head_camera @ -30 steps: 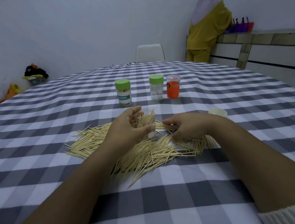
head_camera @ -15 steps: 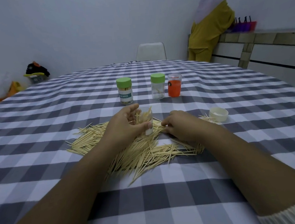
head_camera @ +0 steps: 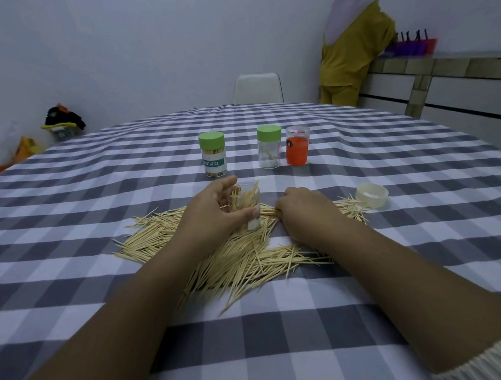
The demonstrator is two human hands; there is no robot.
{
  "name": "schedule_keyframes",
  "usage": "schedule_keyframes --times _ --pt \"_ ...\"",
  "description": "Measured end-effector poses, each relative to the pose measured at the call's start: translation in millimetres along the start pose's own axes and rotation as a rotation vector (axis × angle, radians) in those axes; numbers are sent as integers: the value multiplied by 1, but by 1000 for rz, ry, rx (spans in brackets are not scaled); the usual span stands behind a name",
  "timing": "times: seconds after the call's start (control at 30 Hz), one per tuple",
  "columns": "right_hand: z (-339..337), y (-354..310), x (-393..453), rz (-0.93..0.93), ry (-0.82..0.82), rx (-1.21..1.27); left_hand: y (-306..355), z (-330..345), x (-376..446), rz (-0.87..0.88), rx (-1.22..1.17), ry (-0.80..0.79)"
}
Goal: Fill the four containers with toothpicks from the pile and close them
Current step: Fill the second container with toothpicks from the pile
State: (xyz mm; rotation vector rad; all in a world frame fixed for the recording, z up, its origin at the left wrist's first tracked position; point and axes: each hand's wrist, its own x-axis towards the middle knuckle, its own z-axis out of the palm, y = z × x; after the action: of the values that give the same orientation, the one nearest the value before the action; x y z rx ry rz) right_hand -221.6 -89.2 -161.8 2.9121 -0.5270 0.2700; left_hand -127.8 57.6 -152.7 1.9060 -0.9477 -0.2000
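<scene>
A wide pile of toothpicks (head_camera: pixel 242 259) lies on the checked tablecloth. My left hand (head_camera: pixel 212 213) grips an open clear container (head_camera: pixel 249 203) standing upright in the pile, with toothpicks sticking out of its top. My right hand (head_camera: pixel 303 208) rests curled on the pile just right of it, fingers pinching at toothpicks by the container's base. Behind stand a green-lidded labelled container (head_camera: pixel 213 153) full of toothpicks, a green-lidded clear container (head_camera: pixel 269 151) with a few inside, and an orange container (head_camera: pixel 297 145) with a clear lid. A loose pale lid (head_camera: pixel 371 194) lies to the right.
The table (head_camera: pixel 94 202) is covered in grey-and-white check cloth. A white chair (head_camera: pixel 257 89) stands at the far end. A person in yellow (head_camera: pixel 352 53) stands at a counter at the back right. Bags sit on the floor at the back left.
My right hand has slid left across the pile toward the container. The left hand keeps holding the container in the same spot.
</scene>
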Motion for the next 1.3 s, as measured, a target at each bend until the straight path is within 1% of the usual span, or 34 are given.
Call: schedule_keyframes --times 0.2,0.27,0.33,0.4,0.57,0.63,0.9,0.97,1.03,1.3 --pt "-3 3 -4 50 2 -9 0 0 0 -3 -9 5" --pt "-5 3 0 120 -32 36 0 0 0 -4 -10 3" --pt "-8 6 4 211 -56 152 0 0 0 -3 -9 6" --pt "-13 9 6 281 -31 357 1 1 -1 0 -9 5" --pt "-25 9 1 395 95 1017 4 5 -3 11 -19 -6" --pt "-28 7 1 440 137 1246 5 7 -4 17 -27 -16" --pt "-34 5 4 467 270 1867 8 13 -8 44 -50 -40" --pt "-35 4 4 463 278 1945 8 14 -9 46 -59 -46" --pt "-36 2 4 461 270 1972 8 14 -9 52 -56 -48" --pt "-32 -1 4 439 290 1962 8 15 -10 53 -69 -54"
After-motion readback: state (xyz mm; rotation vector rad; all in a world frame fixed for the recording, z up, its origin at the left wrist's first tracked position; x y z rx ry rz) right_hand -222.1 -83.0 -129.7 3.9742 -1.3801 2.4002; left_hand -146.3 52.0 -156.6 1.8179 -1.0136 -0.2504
